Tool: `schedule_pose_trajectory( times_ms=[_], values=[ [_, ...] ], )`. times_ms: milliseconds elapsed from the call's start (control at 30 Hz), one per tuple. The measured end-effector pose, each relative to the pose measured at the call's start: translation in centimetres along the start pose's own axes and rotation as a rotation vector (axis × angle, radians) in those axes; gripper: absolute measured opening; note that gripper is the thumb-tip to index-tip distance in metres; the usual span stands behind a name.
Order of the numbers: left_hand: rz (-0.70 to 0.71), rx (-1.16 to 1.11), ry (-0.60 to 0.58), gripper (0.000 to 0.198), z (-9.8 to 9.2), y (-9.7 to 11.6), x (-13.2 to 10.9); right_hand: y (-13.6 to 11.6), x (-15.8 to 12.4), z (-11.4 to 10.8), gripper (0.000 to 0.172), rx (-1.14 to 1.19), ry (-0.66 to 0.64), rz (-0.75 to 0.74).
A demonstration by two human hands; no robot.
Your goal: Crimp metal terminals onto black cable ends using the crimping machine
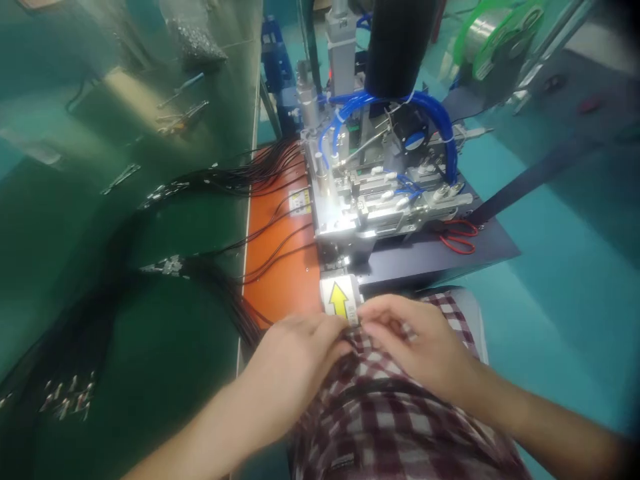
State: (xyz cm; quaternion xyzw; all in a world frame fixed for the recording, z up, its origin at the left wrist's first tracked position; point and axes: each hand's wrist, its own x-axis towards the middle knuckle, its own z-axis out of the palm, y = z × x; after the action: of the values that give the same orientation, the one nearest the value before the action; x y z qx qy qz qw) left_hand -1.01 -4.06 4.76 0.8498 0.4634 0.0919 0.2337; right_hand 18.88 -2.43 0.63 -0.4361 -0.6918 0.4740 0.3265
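My left hand (pixel 295 363) is closed, with thumb and fingertips drawn together just in front of a white block with a yellow arrow label (pixel 336 293). Close beside that block's right side, my right hand (pixel 417 337) has its thumb and index finger pinched together. Whatever the fingertips of either hand hold is hidden or too small to make out. Right ahead of both hands stands a metal bench machine (pixel 360 200) with blue air tubes (pixel 443 133). Several thin black cables (pixel 280 223) run from its left side across an orange plate (pixel 280 273).
On the green mat (pixel 175 400) at left lie black cable bundles (pixel 210 273) with metal connector ends. A bag of small metal parts (pixel 197 43) sits farther back. A green wire spool (pixel 495 37) hangs at the upper right. Red-handled scissors (pixel 460 235) rest beside the machine.
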Motion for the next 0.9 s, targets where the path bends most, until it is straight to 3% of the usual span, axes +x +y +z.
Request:
schedule_pose_trajectory(
  times_ms=[133, 233, 367, 567, 667, 800, 900],
  values=[
    [-0.028, -0.157, 0.052, 0.026, 0.3, -0.5, 1.5, 0.2, 1.5, -0.6, 0.019, 0.333, -0.030, 0.219],
    [-0.138, -0.396, 0.061, 0.024, 0.7, -1.3, 1.8, 0.7, 1.8, -0.8, 0.009, 0.521, -0.006, 0.346],
    [-0.269, -0.611, 0.094, 0.025, 1.3, -2.1, 2.1, 1.1, 2.1, -0.5, 0.013, 0.531, -0.033, 0.420],
    [-0.296, -0.784, 0.074, 0.020, 1.6, -2.6, 2.6, 0.6, 3.4, 0.3, 0.006, 0.528, -0.068, 0.392],
    [-0.335, -0.973, -0.051, 0.023, 1.5, -3.2, 2.5, 1.0, 4.0, -0.3, 0.010, 0.405, -0.147, 0.252],
    [-0.397, -1.183, -0.347, 0.029, 1.2, -4.3, 2.6, 2.4, 5.2, -1.5, 0.013, 0.166, -0.267, -0.287],
    [-0.434, -1.246, -0.436, 0.028, 1.4, -4.4, 3.1, 3.1, 6.1, -2.2, 0.012, -0.035, -0.304, -0.510]
  ],
)
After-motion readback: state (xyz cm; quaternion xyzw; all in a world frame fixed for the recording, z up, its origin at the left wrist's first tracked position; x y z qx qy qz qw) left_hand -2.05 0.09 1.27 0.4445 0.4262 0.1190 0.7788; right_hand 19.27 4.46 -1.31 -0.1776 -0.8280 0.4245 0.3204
